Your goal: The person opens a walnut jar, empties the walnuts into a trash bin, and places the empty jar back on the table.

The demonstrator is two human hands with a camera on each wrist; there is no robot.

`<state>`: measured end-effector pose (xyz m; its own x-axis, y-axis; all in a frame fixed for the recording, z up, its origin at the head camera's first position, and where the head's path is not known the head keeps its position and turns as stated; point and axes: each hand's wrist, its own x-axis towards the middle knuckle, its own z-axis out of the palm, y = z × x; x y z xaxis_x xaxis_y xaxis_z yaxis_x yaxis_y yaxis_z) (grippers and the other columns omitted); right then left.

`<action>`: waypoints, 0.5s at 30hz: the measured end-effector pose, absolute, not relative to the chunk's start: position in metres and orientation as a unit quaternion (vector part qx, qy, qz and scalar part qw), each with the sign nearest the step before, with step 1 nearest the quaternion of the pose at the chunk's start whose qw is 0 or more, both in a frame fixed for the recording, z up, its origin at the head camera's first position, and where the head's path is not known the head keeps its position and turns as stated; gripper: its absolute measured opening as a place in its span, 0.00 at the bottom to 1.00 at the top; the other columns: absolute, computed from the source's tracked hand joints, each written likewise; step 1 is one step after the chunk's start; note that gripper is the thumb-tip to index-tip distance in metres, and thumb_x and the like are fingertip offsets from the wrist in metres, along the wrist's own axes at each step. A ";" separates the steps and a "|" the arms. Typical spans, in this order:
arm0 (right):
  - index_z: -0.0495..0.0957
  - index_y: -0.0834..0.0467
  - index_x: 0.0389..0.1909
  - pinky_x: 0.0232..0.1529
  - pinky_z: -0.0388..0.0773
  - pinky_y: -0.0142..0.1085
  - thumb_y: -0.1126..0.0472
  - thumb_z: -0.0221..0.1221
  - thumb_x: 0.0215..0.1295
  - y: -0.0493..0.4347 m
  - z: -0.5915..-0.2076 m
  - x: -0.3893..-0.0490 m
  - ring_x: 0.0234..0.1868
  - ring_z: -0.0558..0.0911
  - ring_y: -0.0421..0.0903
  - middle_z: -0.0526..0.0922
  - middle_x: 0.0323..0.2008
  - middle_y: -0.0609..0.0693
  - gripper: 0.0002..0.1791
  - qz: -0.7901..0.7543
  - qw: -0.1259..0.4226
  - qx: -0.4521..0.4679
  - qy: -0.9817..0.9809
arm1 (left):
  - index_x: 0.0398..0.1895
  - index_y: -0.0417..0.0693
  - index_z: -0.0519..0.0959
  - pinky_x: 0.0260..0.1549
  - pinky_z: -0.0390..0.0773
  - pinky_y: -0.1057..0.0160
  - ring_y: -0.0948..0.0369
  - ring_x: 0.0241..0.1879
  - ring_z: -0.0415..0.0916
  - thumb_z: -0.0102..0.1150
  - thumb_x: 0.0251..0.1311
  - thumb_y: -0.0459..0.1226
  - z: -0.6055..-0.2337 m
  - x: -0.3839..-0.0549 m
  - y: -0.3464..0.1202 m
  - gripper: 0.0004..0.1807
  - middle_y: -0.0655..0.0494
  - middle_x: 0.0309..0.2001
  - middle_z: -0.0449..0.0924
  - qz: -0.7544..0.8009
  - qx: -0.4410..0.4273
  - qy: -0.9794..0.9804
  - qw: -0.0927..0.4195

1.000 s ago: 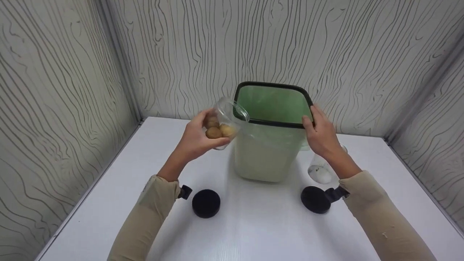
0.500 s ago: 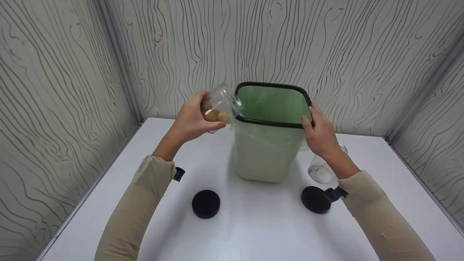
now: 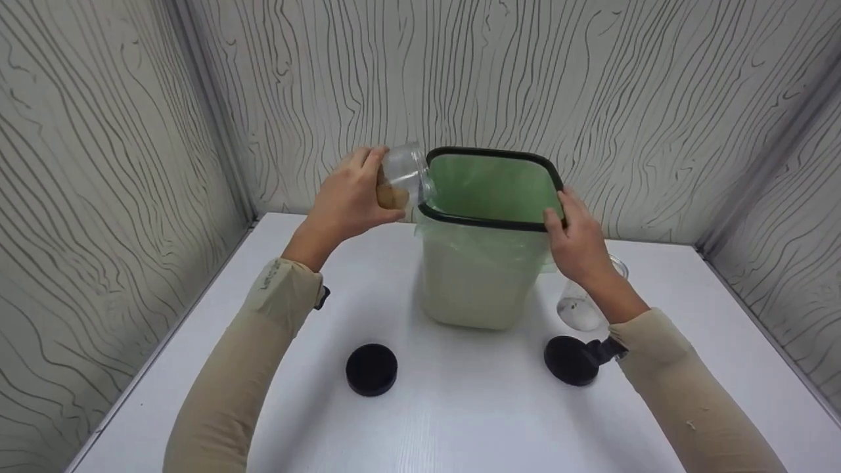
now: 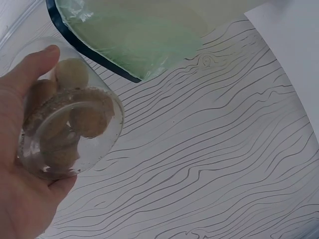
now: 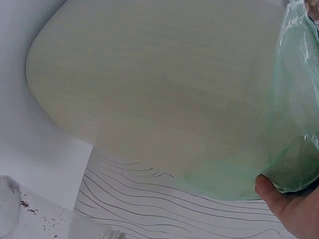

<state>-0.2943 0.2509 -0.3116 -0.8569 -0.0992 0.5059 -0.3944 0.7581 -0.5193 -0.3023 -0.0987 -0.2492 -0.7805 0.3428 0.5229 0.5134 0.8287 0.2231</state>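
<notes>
My left hand (image 3: pixel 345 197) grips a clear jar (image 3: pixel 406 161), tilted nearly on its side with its mouth at the left rim of the trash bin (image 3: pixel 476 289). Several round brown lumps (image 3: pixel 393 197) sit inside; the left wrist view shows them and crumbs through the jar's base (image 4: pixel 70 134). The pale bin has a black rim and a green bag (image 3: pixel 493 187) lining it and folded over outside. With thumb and fingers, my right hand (image 3: pixel 578 240) holds the rim's right side. In the right wrist view the thumb (image 5: pixel 271 194) presses the bag. The bin's bottom is hidden.
A second clear jar (image 3: pixel 579 312) with dark crumbs stands right of the bin, partly behind my right forearm. Two black round lids (image 3: pixel 371 370) (image 3: pixel 570 360) lie on the white table (image 3: pixel 447 420). Patterned panels (image 3: pixel 361 85) enclose the back and sides.
My left hand has raised the jar and tipped it further, its mouth now at the bin's left rim. The lumps have shifted within it. My right hand stays on the rim.
</notes>
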 end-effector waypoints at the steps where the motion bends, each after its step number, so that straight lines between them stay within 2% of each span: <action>1: 0.54 0.71 0.69 0.65 0.52 0.54 0.45 0.38 0.73 0.251 -0.312 -0.294 0.69 0.53 0.61 0.52 0.70 0.66 0.37 0.320 0.232 0.137 -0.908 | 0.68 0.40 0.60 0.52 0.71 0.51 0.49 0.56 0.67 0.71 0.44 0.52 -0.249 -0.303 -0.098 0.50 0.43 0.61 0.66 -0.168 -0.237 -0.925 0.245; 9: 0.53 0.70 0.69 0.65 0.51 0.54 0.45 0.37 0.73 0.251 -0.313 -0.294 0.70 0.53 0.62 0.52 0.70 0.66 0.37 0.321 0.230 0.136 -0.909 | 0.66 0.37 0.62 0.56 0.68 0.50 0.46 0.60 0.64 0.72 0.45 0.48 -0.246 -0.309 -0.097 0.47 0.42 0.60 0.67 -0.089 -0.276 -0.908 0.301; 15: 0.54 0.70 0.69 0.65 0.52 0.54 0.45 0.37 0.74 0.249 -0.313 -0.294 0.69 0.54 0.62 0.53 0.69 0.66 0.36 0.318 0.234 0.135 -0.909 | 0.67 0.37 0.62 0.60 0.63 0.51 0.45 0.61 0.63 0.72 0.45 0.47 -0.242 -0.309 -0.095 0.47 0.41 0.62 0.67 -0.039 -0.293 -0.901 0.318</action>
<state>-0.2942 0.2488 -0.3130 -0.8539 -0.0959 0.5115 -0.3941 0.7611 -0.5151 -0.3089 -0.0950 -0.2415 -0.6261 0.5028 0.5959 0.5530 0.8252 -0.1152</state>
